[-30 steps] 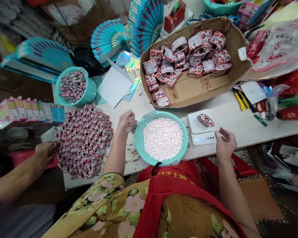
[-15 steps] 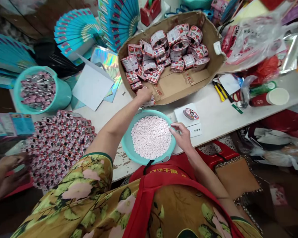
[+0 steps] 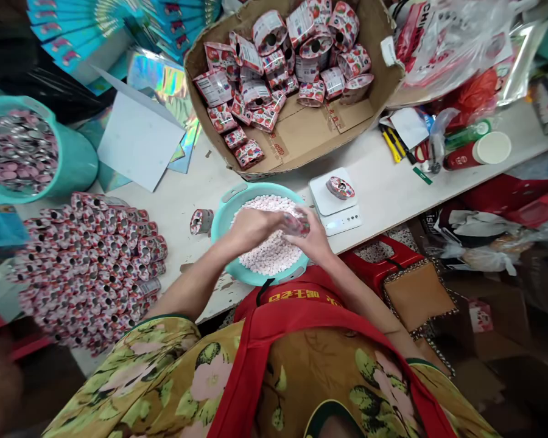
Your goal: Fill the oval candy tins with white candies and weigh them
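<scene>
Over the turquoise basin (image 3: 223, 243) of small pale pink tablets (image 3: 269, 261), my two hands meet around a small strawberry-printed candy packet (image 3: 296, 225), slightly blurred. My right hand (image 3: 314, 238) curls its fingers and thumb about the packet from the right. From the left, my left hand (image 3: 256, 229) reaches across the tablets, its closed fingertips on the packet's near side; the fingers partly hide each other. Another packet (image 3: 201, 221) lies on the table just left of the basin. One more packet (image 3: 340, 188) rests on the white scale (image 3: 343, 220) at the right.
A cardboard box (image 3: 301, 137) with several packets stands behind the basin. To the left are a large cluster of packets (image 3: 95, 267) and a turquoise bucket (image 3: 75, 158) of pink-and-silver discs. Yellow cutters (image 3: 389, 143) and a paper cup (image 3: 477, 151) lie right. A blurred person's arm shows lower left.
My left hand has come out of the cardboard box to above the basin. My right hand has left the basin's rim and joined it on a packet. A packet now lies left of the basin.
</scene>
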The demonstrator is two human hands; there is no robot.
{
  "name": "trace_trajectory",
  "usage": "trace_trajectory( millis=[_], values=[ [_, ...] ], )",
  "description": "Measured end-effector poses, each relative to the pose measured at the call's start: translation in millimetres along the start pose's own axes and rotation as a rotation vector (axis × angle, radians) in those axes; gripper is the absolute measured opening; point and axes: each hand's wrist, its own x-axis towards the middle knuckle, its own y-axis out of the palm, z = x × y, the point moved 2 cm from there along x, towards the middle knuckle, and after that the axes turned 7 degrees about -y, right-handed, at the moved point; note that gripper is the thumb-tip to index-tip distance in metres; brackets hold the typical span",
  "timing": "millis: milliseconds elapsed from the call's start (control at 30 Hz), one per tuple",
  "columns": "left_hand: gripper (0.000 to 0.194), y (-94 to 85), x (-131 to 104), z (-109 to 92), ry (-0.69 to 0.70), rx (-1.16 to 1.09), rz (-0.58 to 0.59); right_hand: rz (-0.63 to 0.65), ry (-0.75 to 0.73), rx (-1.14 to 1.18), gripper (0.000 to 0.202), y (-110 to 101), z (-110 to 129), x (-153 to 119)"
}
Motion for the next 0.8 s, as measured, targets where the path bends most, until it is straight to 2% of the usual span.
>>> trace_trajectory(
  millis=[33,67,100,167,233,333,400,467,567,633,700,800],
  values=[
    [0.012,14.8,-9,-1,0.104,-0.011,0.117,0.056,0.03,-0.005,0.06,-2,-3,-2],
    [0.014,28.0,-12,-1,0.192,-0.024,0.166,0.091,0.066,0.003,0.052,-6,-7,-5],
    [0.018,39.1,-8,2,0.24,-0.044,0.138,0.091,0.104,0.025,0.048,-10,-11,-9],
    [0.025,57.6,11,13,0.223,-0.087,-0.044,0.01,0.17,0.093,0.051,-20,-18,-15],
    [0.026,77.4,34,25,0.232,-0.038,-0.141,-0.072,0.197,0.139,0.056,-30,-23,-22],
    [0.031,109.5,47,34,0.322,0.126,-0.109,-0.14,0.186,0.158,0.058,-38,-28,-27],
    [0.037,126.3,39,36,0.344,0.25,-0.067,-0.197,0.18,0.193,0.057,-41,-30,-27],
    [0.041,135.8,24,40,0.366,0.365,-0.02,-0.244,0.189,0.242,0.059,-42,-32,-27],
    [0.041,134.5,5,57,0.372,0.417,-0.015,-0.219,0.224,0.251,0.062,-41,-31,-26],
    [0.035,124.9,2,74,0.261,0.341,-0.086,-0.167,0.237,0.222,0.06,-39,-28,-24],
    [0.026,110.8,4,92,0.071,0.155,-0.206,-0.126,0.225,0.175,0.057,-34,-24,-22],
    [0.024,88.7,6,104,-0.187,-0.323,-0.353,-0.075,0.178,0.076,0.055,-21,-19,-17]
  ],
)
